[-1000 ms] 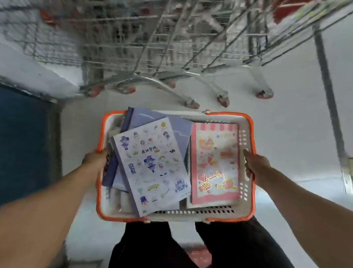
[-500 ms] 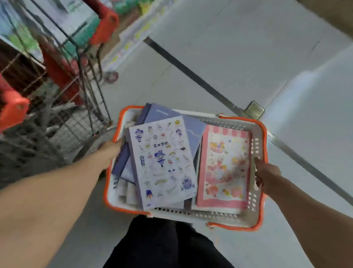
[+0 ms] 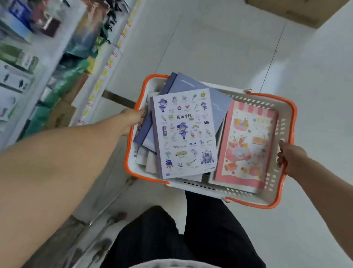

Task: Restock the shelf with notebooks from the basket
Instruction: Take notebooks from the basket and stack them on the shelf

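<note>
Both hands carry the white, orange-rimmed basket (image 3: pixel 287 130) above the floor beside the shelf (image 3: pixel 49 63) — left hand (image 3: pixel 132 120) and right hand (image 3: pixel 291 157) each clamped on a side rim — notebooks (image 3: pixel 185 134) stacked inside.

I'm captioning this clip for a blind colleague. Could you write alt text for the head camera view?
Seen from above, a person's left hand and right hand grip opposite sides of a white, orange-rimmed basket of notebooks, a white cartoon-print notebook and a pink notebook on top. Blurred stocked shelves run along the left; a cardboard box sits ahead.
</note>
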`<state>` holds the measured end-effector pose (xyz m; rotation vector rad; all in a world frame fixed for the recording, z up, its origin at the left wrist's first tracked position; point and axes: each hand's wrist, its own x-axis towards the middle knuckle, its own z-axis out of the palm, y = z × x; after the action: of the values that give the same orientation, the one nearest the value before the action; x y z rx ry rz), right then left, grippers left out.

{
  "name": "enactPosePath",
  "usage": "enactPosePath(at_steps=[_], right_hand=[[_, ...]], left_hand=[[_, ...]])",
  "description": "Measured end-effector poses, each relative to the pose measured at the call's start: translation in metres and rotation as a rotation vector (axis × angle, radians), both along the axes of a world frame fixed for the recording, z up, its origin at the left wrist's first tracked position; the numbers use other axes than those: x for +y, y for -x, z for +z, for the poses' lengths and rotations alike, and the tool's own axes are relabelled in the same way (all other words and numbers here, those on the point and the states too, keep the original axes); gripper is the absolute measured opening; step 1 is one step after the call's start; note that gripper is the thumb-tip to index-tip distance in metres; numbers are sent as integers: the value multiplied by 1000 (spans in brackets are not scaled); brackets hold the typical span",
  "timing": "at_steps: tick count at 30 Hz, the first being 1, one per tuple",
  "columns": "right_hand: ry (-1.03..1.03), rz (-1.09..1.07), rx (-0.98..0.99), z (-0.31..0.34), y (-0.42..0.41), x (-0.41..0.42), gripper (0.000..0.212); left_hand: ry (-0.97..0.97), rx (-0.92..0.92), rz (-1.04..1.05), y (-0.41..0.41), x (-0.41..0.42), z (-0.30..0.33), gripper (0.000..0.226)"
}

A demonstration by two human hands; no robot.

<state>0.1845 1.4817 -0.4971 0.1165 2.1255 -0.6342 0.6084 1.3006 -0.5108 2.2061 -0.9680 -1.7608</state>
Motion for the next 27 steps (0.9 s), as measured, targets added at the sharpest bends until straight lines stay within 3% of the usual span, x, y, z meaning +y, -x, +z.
enactPosePath(at_steps=[8, 11, 19, 27], right_hand=[[-32, 28, -60, -1, 44, -256, 33], [-50, 59, -59, 1, 52, -370, 32], [-84, 114, -39, -7, 78, -655, 31], [-39, 253, -118, -25, 146, -941, 35]], left_hand=[[-18, -106, 38, 29, -227, 6, 36], [-48, -147, 62, 31, -319, -8, 56], [-54, -191, 135, 51, -568, -19, 64], [-52, -218, 272, 115, -808, -8, 54]])
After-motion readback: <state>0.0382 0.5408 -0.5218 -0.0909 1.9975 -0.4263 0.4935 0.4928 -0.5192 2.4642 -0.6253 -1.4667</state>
